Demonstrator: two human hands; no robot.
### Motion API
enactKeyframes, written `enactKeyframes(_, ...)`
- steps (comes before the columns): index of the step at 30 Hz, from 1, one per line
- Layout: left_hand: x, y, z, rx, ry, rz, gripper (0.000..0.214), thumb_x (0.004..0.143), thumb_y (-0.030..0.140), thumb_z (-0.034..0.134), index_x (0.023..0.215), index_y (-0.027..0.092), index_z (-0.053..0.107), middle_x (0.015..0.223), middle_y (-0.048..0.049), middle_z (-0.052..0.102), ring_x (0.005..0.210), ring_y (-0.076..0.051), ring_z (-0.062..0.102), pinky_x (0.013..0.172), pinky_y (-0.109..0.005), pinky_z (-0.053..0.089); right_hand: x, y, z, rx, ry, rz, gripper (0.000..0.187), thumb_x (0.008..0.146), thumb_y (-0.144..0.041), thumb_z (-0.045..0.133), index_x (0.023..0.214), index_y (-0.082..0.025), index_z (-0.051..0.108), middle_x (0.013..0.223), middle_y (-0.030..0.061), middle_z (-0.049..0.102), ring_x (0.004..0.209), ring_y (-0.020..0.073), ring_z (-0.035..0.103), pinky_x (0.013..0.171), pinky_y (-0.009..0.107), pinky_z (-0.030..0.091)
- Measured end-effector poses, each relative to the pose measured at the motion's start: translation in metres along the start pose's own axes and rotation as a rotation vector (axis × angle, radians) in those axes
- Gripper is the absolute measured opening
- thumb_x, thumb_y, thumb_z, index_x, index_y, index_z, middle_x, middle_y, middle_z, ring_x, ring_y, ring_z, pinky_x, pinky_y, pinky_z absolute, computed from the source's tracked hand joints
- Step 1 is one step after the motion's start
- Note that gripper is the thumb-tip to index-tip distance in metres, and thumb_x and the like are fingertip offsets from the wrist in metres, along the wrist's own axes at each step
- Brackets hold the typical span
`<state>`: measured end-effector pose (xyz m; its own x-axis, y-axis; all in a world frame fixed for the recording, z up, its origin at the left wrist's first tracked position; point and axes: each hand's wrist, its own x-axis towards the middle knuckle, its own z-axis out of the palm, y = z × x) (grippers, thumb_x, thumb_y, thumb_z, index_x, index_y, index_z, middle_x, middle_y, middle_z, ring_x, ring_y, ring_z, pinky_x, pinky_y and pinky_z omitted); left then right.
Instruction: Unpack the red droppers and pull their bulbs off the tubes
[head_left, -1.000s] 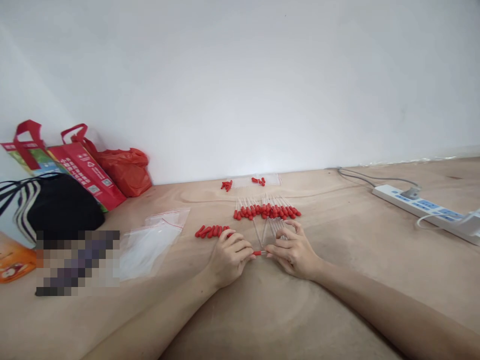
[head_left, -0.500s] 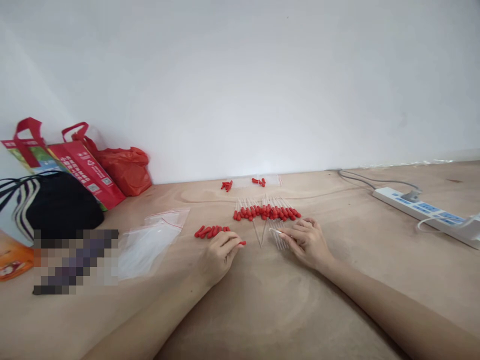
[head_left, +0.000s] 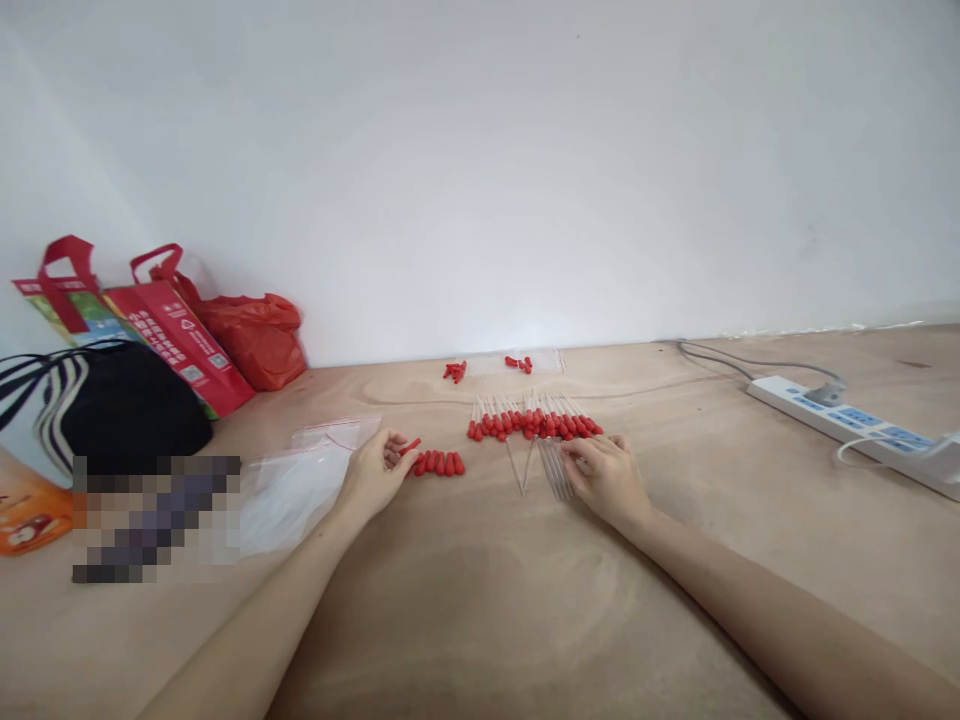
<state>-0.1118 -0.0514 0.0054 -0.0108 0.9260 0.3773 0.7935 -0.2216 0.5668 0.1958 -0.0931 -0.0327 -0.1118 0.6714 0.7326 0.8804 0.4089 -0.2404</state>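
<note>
red cap pinched in left hand; right hand fingers curled on clear tubes, grip unclear.

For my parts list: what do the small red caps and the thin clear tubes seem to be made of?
The small red caps look like matte soft rubber: opaque, rounded, no glare. The thin clear tubes look like glass or hard clear plastic; the wood shows through them, and which one cannot be told.
</note>
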Motion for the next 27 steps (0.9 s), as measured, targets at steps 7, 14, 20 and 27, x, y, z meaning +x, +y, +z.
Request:
enactKeyframes(7,-0.003,0.008,0.001,0.139,-0.095,0.069,0.022,0.069,0.039,0.055,0.075,0.017,0.057,0.075,-0.0026,0.063,0.067,-0.016,0.056,0.062,-0.027,0.044,-0.001,-0.01,0.006,-0.055,-0.02,-0.149,0.017,0.08,-0.021,0.047,0.077,-0.022,0.064,0.066,0.0005,0.063,0.07,0.0146,0.05,0.072,0.03,0.025)
enactKeyframes(14,-0.003,0.007,-0.003,0.138,-0.078,0.075,0.034,0.067,0.048,0.055,0.081,0.018,0.061,0.08,-0.0035,0.065,0.069,-0.017,0.056,0.061,-0.026,0.044,0.003,-0.02,0.002,-0.101,-0.264,-0.143,0.024,0.08,-0.041,0.05,0.085,-0.022,0.063,0.074,0.0043,0.059,0.077,0.0181,0.046,0.073,0.034,0.024)
enactKeyframes(20,0.003,-0.001,-0.007,0.148,0.004,0.025,0.032,0.073,0.046,0.043,0.073,0.018,0.06,0.067,-0.0006,0.062,0.059,-0.014,0.052,0.057,-0.024,0.04,0.005,-0.02,-0.002,-0.057,-0.34,-0.136,0.05,0.074,-0.061,0.046,0.101,-0.021,0.06,0.083,0.0069,0.058,0.081,0.021,0.046,0.077,0.037,0.026)
enactKeyframes(27,0.005,-0.005,-0.01,0.185,0.048,-0.041,0.03,0.071,0.043,0.044,0.075,0.018,0.059,0.072,-0.0028,0.063,0.065,-0.017,0.054,0.064,-0.027,0.043,0.004,-0.016,-0.007,-0.014,-0.357,-0.129,0.062,0.068,-0.067,0.048,0.109,-0.021,0.057,0.092,0.0081,0.057,0.085,0.0221,0.047,0.078,0.039,0.028)
